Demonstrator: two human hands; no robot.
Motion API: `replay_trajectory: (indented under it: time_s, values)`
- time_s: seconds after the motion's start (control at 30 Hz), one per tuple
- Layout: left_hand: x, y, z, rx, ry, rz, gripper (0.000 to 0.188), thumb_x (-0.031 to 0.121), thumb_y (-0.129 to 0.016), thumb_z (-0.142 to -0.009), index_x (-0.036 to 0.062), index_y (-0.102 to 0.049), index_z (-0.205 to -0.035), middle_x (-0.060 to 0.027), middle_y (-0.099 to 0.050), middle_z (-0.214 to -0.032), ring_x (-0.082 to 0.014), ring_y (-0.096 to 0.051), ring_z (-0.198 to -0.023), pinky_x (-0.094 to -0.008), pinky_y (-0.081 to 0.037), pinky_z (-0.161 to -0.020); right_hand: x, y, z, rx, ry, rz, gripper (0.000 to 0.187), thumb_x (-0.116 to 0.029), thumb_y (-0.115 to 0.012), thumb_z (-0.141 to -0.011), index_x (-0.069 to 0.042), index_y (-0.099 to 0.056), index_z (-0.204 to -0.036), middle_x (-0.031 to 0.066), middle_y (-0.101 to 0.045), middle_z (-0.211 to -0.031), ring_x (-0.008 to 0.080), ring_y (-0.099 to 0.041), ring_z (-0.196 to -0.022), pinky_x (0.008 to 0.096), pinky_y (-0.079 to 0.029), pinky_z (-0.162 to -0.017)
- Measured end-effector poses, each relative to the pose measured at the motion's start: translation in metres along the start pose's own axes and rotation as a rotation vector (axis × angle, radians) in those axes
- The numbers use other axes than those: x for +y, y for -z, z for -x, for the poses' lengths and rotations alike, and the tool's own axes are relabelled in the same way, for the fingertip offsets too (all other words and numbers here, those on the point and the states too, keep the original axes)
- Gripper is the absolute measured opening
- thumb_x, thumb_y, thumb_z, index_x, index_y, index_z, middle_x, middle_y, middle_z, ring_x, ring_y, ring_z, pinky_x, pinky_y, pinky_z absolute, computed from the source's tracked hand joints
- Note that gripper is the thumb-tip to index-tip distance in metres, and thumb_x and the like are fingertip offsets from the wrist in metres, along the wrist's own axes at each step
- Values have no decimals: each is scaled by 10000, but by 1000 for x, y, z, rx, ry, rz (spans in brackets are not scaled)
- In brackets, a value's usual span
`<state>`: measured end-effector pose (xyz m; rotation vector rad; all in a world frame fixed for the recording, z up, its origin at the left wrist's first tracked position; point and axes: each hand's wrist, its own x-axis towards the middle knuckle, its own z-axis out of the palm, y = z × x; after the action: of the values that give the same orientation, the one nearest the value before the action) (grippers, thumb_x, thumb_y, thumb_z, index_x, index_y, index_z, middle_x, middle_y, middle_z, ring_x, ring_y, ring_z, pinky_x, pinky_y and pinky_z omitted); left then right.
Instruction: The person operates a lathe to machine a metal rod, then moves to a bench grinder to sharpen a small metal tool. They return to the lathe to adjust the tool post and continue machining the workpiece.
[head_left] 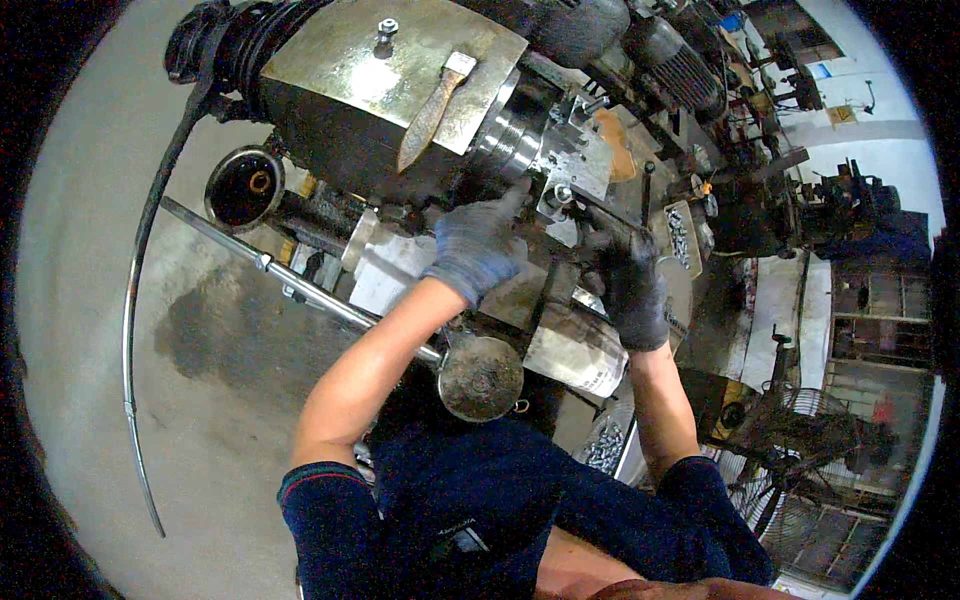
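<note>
My left hand [478, 248], in a grey-blue glove, reaches up to the front of a lathe's bright ringed chuck [507, 138]. Its index finger stretches toward the chuck's lower edge, the thumb stands apart, and the other fingers are partly hidden. Right of it, my right hand [635, 290], in a darker glove, is closed beside the tool post [562, 195]. Its fingers curl in shadow near a dark bar, and what they grip cannot be made out. A wooden-handled brush [434, 115] lies on the metal headstock cover [330, 60].
A long metal rod [310, 290] crosses low on the left, near a round black handwheel [243, 187]. A round metal disc [480, 379] sits close to my body. Small metal parts [605, 445] fill a tray at lower right; more parts [678, 235] lie farther back. A fan [785, 455] stands right.
</note>
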<state>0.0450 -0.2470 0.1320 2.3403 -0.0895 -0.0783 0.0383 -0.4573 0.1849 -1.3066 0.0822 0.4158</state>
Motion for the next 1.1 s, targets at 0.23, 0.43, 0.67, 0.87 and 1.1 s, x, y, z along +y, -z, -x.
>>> replay_trajectory:
  time_s: [0.23, 0.43, 0.67, 0.87, 1.1]
  values:
    - [0, 14, 0, -50, -16, 115, 659, 177, -548, -670, 138, -426, -1316, -211, -634, -870, -364, -620, -805, -448, -485, -721, -20, -21, -3, 102, 400, 1250, 236, -251, -628, -794, -44, -660, -903, 137, -584, -1107, 250, -568, -974, 327, -466, -775]
    - [3, 16, 2, -35, -14, 184, 653, 164, -534, -667, 128, -433, -1312, -218, -628, -916, -368, -611, -849, -456, -471, -766, -42, -22, -45, -285, 810, 1765, 265, -228, -725, -648, -105, -681, -879, 205, -505, -1222, 385, -515, -1057, 428, -438, -886]
    - [-6, 4, -2, 8, -47, 215, 632, 148, -519, -686, 130, -431, -1311, -203, -629, -943, -383, -602, -867, -467, -463, -797, -45, -20, -57, -481, 723, 1783, 224, -169, -708, -686, -89, -668, -892, 137, -591, -1123, 333, -551, -998, 412, -447, -859]
    - [-6, 6, -3, -15, -40, 250, 603, 135, -504, -696, 158, -453, -1296, -195, -635, -906, -378, -610, -826, -473, -472, -765, -37, -20, -54, -328, 675, 1599, 249, -114, -704, -689, -80, -657, -931, 137, -583, -1150, 326, -547, -1007, 386, -448, -861]
    - [-7, -5, -4, 97, -67, 163, 531, 214, -524, -763, 202, -478, -1292, -162, -623, -696, -314, -609, -610, -437, -484, -622, -33, -17, -54, -280, 712, 1622, 205, -85, -687, -698, -100, -665, -901, 119, -594, -1141, 310, -539, -1029, 396, -402, -913]
